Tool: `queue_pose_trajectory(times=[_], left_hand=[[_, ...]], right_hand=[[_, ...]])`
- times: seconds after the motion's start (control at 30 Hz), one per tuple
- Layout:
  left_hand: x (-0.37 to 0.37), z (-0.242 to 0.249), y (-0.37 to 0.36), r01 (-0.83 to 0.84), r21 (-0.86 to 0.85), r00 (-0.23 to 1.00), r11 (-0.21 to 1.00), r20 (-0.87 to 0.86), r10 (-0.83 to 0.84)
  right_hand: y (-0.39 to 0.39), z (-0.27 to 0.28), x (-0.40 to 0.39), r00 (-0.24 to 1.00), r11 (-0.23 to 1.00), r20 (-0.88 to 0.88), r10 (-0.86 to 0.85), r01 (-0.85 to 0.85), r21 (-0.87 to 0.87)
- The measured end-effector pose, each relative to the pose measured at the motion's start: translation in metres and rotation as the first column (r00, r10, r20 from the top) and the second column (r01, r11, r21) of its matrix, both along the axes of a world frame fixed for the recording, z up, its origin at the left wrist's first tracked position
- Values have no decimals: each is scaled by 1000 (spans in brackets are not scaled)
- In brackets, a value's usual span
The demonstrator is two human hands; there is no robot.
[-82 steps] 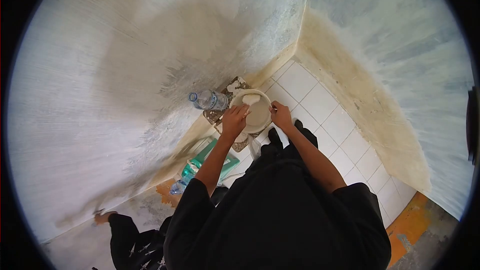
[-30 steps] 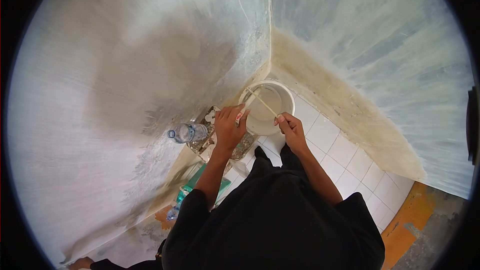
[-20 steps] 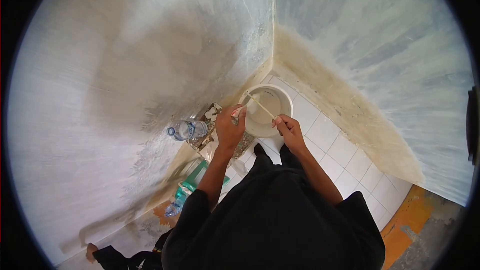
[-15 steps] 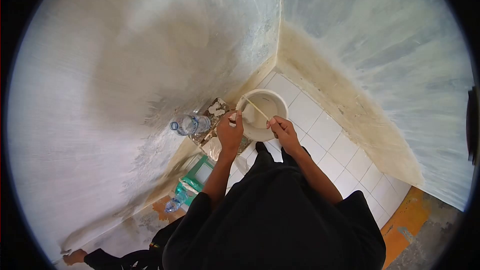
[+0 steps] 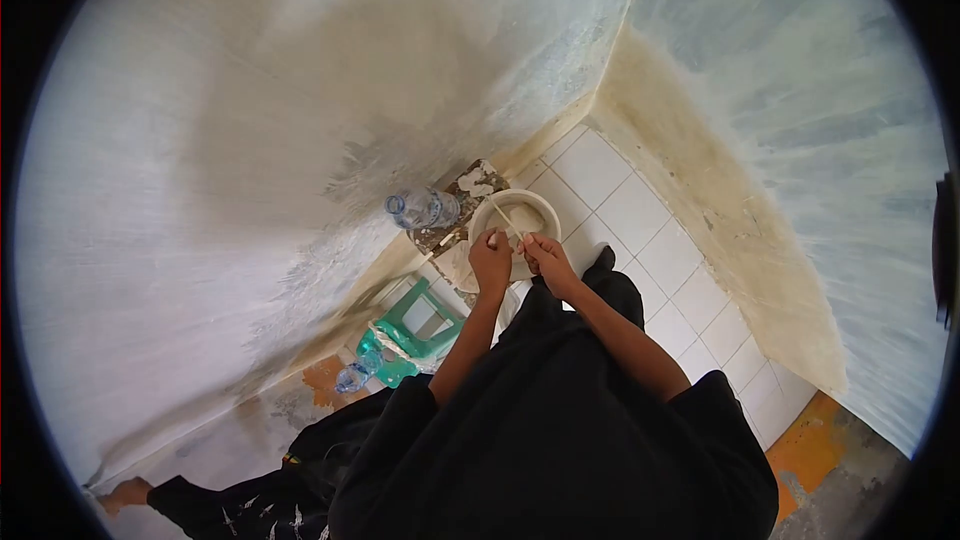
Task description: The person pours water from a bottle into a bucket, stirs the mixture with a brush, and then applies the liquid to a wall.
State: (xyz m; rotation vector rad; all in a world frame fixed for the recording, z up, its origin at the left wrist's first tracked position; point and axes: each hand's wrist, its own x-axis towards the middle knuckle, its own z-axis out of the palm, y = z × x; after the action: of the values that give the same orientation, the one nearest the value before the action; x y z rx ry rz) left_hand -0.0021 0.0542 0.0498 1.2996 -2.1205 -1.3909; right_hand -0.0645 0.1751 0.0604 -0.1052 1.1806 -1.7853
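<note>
"Order, left to right?"

"Clear plastic bottle with a blue neck [image 5: 425,208], then the person's curled left hand [image 5: 490,262]; I cannot tell what it grips. Just beyond, a round off-white bucket [image 5: 550,212]; over its opening, the right hand [image 5: 548,260] pinches a thin pale stick [image 5: 506,218]."

"Which step is that?"

"Working the stick over the bucket, I judge."

"And the next move?"

"It calls for a steady pinch, tip kept above the opening"
</note>
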Motion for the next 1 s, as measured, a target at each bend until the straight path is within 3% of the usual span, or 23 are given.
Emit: queue_pose_trajectory(times=[0.03,0.13,0.17,0.23,0.33,0.43,0.53,0.67,0.8,0.93,1.0], left_hand=[[7,-15,-4,22,2,1000,1000,-1,-22],[21,-39,-12,174,-225,985,959,37,-170],[28,-43,-14,221,-292,974,931,120,-193],[33,-6,-15,327,-401,932,856,289,-221],[45,18,-27,150,-480,985,864,147,-89],[62,1,-53,-205,-426,979,881,-71,193],[59,-38,-94,-312,-393,931,865,-308,196],[41,-77,-137,-152,-291,942,945,-332,49],[26,-69,-146,-53,-178,958,983,-285,0],[17,-57,-145,-106,-189,940,976,-339,37],[20,-48,-145,-118,-301,939,946,-344,8]], right_hand=[[-2,-6,2,1000,1000,9,16,-15,-13],[-10,-20,4,999,1000,43,31,-31,-2],[-11,-24,5,998,999,57,31,-32,12],[-14,-24,1,997,999,63,39,-38,-23],[-13,-23,-3,997,999,68,36,-34,-23],[-12,-22,-5,998,999,48,32,-32,0],[-10,-23,-9,1000,1000,12,-1,0,26],[-9,-26,-8,991,987,-104,-87,100,126],[-8,-30,-11,960,951,-232,-155,209,226],[-9,-42,-13,901,905,-401,-168,302,300],[-9,-47,-16,880,882,-447,-160,331,335]])
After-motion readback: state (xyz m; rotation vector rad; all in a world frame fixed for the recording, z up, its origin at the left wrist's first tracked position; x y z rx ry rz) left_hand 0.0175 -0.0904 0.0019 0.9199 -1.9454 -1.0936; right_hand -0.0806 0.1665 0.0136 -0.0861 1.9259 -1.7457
